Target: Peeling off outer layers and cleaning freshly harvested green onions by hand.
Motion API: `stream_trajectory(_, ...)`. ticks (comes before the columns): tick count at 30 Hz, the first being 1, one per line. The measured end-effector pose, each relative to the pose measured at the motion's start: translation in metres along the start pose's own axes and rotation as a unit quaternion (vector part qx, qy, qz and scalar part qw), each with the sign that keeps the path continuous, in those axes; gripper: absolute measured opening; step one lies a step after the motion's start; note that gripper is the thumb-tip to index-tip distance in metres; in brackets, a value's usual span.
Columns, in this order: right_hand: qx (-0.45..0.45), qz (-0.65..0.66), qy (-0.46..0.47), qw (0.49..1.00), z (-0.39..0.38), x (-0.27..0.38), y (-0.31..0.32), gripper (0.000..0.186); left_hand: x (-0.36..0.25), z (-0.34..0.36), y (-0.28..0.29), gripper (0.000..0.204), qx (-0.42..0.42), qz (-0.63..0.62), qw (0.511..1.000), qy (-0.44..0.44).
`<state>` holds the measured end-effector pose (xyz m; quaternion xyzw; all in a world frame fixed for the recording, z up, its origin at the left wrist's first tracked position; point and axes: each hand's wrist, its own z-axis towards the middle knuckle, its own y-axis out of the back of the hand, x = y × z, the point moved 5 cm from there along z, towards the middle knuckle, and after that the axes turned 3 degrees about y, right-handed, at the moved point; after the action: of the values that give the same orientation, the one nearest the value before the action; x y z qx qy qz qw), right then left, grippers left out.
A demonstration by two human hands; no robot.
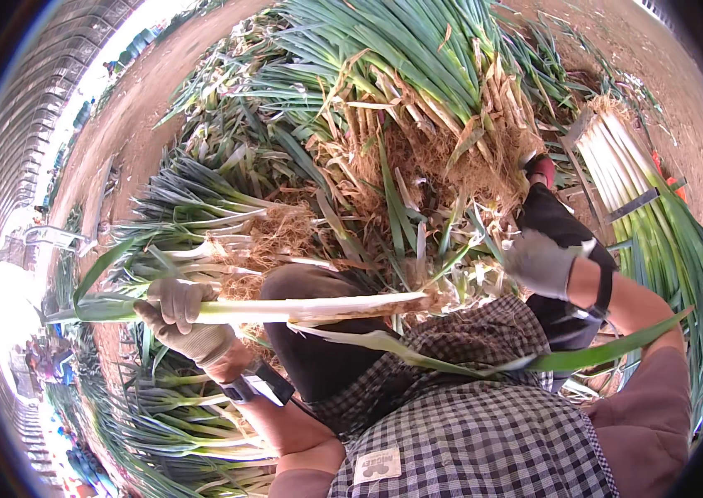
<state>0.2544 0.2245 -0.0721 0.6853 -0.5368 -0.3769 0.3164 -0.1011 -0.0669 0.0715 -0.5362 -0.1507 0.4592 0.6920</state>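
My left hand [182,319], in a grey glove, is closed around the green base of a long green onion [310,310]. Its white shaft lies level over my lap, the brownish root end pointing right. A loosened outer leaf [451,365] trails from the shaft across the checked apron toward my right arm. My right hand [539,264], gloved too, hovers over my right knee, apart from the stalk. Motion smears its fingers, so whether they grip anything is unclear.
A big heap of rooted green onions [443,91] stands ahead. More lie in piles at left [177,419]. On the right rests a bound bundle of white-stemmed green onions [617,158]. Leaf scraps [401,207] litter the ground between my legs.
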Motion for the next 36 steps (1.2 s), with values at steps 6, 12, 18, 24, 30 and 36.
stream_trajectory(6,-0.314,0.585,0.316,0.678,0.049,0.019,0.199,0.044,0.033,-0.001,-0.027,0.020,0.037,-0.176,0.984,0.009)
stream_trajectory(12,-0.116,0.851,0.351,0.373,0.084,0.117,0.222,0.059,0.061,-0.009,-0.023,0.020,0.033,-0.274,0.961,0.018)
stream_trajectory(18,0.082,0.922,0.368,0.087,0.068,0.133,0.163,0.064,0.047,-0.017,0.015,0.022,-0.051,-0.254,0.966,0.006)
stream_trajectory(24,-0.074,0.975,-0.023,0.210,-0.038,0.063,0.042,0.026,-0.030,-0.044,0.078,0.025,-0.069,-0.058,0.995,-0.054)
stream_trajectory(30,-0.586,0.750,-0.258,0.168,-0.154,-0.052,0.021,0.024,-0.070,-0.083,0.088,0.024,-0.215,0.063,0.960,-0.165)
stream_trajectory(36,-0.441,0.129,-0.203,0.864,-0.025,-0.022,0.069,0.016,-0.038,-0.096,0.060,0.023,-0.238,0.276,0.915,-0.174)
